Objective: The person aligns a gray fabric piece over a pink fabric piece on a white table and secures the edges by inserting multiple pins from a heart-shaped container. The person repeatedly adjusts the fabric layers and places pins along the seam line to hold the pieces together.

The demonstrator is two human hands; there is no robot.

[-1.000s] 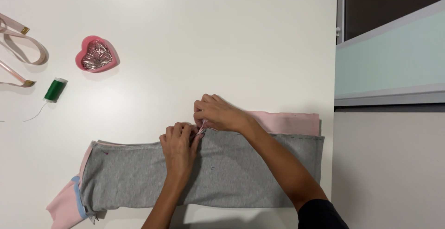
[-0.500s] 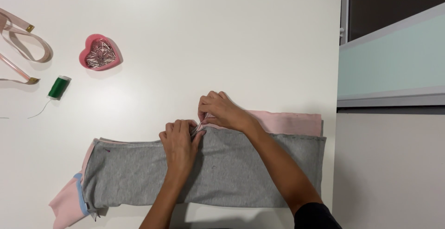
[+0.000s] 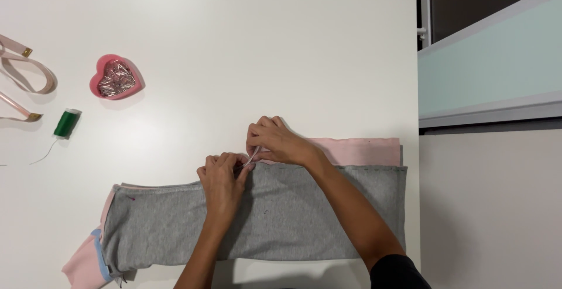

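A grey knit fabric (image 3: 293,219) lies flat on the white table (image 3: 263,49), over a pink fabric (image 3: 363,150) that shows along its upper right edge and at the lower left corner. My left hand (image 3: 224,179) rests on the grey fabric and pinches its upper edge. My right hand (image 3: 280,143) meets it from the right, with its fingertips closed on the same edge. A thin pale sliver (image 3: 252,160) shows between the two sets of fingertips; I cannot tell what it is.
A pink heart-shaped dish (image 3: 117,78) of metal pins sits at the left. A green thread spool (image 3: 67,123) with a loose thread end and a pink measuring tape (image 3: 26,75) lie further left. The table's right edge (image 3: 417,90) borders a grey floor and a pale panel.
Both hands stay at the same spot on the fabric's upper edge, with only small finger movements. The view has shifted slightly.
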